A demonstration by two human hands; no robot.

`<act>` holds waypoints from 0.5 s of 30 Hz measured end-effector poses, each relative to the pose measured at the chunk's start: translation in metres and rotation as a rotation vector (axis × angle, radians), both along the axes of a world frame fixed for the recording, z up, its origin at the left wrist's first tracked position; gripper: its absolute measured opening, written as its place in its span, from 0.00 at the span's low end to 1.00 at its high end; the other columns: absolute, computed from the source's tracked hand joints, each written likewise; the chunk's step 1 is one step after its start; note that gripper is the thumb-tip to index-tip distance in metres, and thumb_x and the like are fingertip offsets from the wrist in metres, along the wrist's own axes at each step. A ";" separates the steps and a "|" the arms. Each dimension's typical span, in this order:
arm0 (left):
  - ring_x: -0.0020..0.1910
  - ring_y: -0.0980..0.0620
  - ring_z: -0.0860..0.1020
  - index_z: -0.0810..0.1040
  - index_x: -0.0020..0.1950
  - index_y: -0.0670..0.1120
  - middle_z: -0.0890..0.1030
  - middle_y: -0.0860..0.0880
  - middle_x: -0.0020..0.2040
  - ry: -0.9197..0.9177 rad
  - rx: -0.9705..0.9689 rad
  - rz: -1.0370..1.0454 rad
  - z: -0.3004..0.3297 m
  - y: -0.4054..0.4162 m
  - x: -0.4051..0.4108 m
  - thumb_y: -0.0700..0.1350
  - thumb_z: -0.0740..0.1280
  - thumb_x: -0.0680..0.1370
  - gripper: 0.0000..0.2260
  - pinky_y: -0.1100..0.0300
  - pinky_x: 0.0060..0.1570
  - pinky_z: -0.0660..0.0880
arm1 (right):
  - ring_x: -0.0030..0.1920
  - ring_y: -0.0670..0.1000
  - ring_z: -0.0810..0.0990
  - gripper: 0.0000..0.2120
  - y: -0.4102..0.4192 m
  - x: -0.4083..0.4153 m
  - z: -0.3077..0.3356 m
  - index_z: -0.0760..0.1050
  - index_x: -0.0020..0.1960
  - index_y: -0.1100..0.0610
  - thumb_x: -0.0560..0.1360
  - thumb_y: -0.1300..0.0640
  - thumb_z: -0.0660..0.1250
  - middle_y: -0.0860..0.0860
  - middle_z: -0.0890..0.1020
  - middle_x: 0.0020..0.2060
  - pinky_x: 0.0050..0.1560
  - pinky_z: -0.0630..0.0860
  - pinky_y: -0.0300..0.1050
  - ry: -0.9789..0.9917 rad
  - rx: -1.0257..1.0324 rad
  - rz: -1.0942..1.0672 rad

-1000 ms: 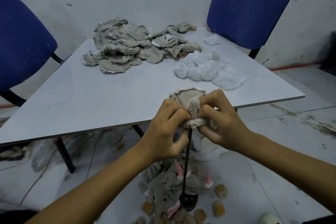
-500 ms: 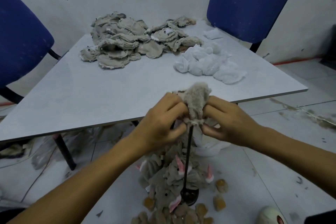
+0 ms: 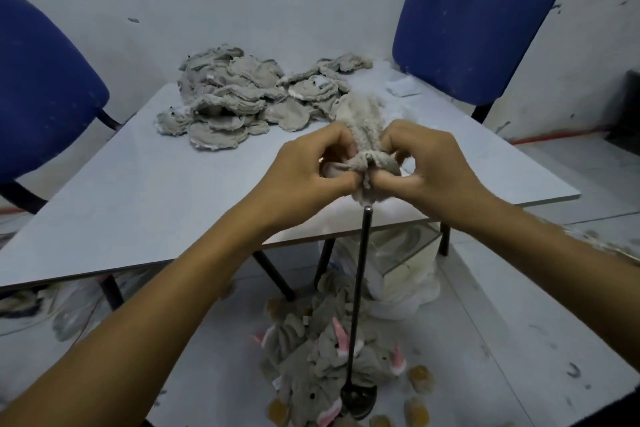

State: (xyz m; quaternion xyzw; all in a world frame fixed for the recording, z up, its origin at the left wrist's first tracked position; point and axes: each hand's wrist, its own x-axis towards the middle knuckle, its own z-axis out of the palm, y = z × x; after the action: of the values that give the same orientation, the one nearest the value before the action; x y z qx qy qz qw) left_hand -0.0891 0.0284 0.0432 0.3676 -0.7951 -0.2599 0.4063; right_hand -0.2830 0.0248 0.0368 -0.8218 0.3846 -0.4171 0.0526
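A grey plush toy skin [image 3: 363, 121] stands furry side out over the top of an upright black metal rod [image 3: 360, 274]. My left hand [image 3: 304, 173] pinches its lower edge from the left, and my right hand [image 3: 429, 166] pinches the same edge from the right. Both hands are in front of the table's near edge. The rod's top end shows just under the fabric. Its round base [image 3: 358, 399] rests on the floor among finished toys.
A pale table [image 3: 145, 191] carries a heap of flat grey skins [image 3: 235, 100]. Two blue chairs [image 3: 481, 14] [image 3: 38, 97] stand behind it. Grey plush toys with pink ears [image 3: 322, 354] and small brown pieces [image 3: 420, 380] lie on the floor, with a white bag [image 3: 405, 284] under the table.
The skin has been turned from its smooth lining side to its furry side over the rod tip, and both hands have risen with it off the rod.
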 end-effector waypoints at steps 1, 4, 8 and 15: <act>0.37 0.55 0.71 0.71 0.40 0.54 0.74 0.56 0.36 0.005 0.023 0.010 -0.001 -0.001 -0.003 0.43 0.69 0.69 0.08 0.49 0.39 0.75 | 0.33 0.45 0.69 0.09 -0.001 0.004 -0.003 0.73 0.37 0.60 0.68 0.61 0.74 0.48 0.74 0.32 0.35 0.65 0.40 -0.041 0.052 -0.039; 0.37 0.55 0.72 0.73 0.42 0.52 0.75 0.56 0.36 0.042 0.125 0.000 -0.008 -0.004 -0.009 0.45 0.70 0.68 0.07 0.54 0.37 0.74 | 0.32 0.48 0.70 0.10 -0.009 0.011 -0.009 0.73 0.35 0.59 0.67 0.61 0.74 0.49 0.75 0.29 0.34 0.66 0.42 -0.111 0.174 -0.185; 0.34 0.56 0.73 0.75 0.45 0.47 0.76 0.52 0.36 0.083 0.327 -0.089 -0.017 -0.013 -0.007 0.41 0.75 0.68 0.11 0.67 0.31 0.69 | 0.31 0.48 0.69 0.11 -0.015 0.015 -0.013 0.71 0.31 0.59 0.67 0.61 0.72 0.49 0.73 0.26 0.34 0.66 0.47 -0.141 0.342 -0.233; 0.29 0.58 0.68 0.70 0.37 0.51 0.73 0.54 0.30 0.008 0.032 0.311 -0.033 -0.028 -0.005 0.41 0.69 0.69 0.08 0.65 0.28 0.65 | 0.34 0.52 0.77 0.11 -0.014 0.011 -0.014 0.76 0.45 0.63 0.74 0.55 0.72 0.57 0.80 0.35 0.35 0.74 0.43 -0.104 0.720 0.137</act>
State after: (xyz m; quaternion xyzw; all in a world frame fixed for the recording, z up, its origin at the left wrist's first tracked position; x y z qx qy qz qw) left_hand -0.0938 0.0007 0.0099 0.4917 -0.7228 -0.2080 0.4389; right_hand -0.2725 0.0112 0.0232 -0.7523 0.4474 -0.2917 0.3858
